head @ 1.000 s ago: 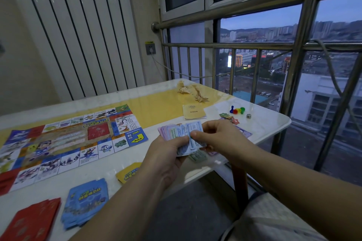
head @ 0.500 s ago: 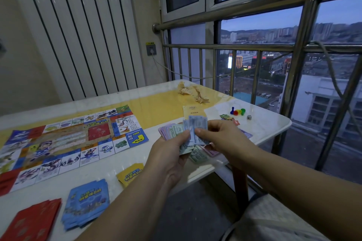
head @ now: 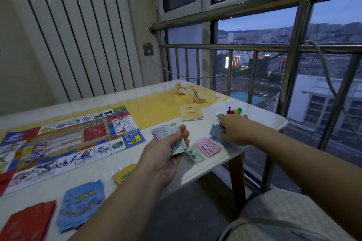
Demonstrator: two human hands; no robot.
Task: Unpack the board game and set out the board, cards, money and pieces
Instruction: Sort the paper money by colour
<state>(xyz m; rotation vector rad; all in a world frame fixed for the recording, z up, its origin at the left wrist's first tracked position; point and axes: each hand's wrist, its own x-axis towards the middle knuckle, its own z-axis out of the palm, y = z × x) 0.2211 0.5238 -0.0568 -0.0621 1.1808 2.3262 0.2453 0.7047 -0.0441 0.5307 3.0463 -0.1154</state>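
Gripping a fan of banknotes in the left hand, fingers curled round it, a person pinches blue notes in the right hand near the table's right edge, just beside pink notes and green notes; the board lies flat at left.

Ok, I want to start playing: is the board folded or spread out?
Spread out: the board lies flat on the table, border squares and centre facing up; its left end is cropped.
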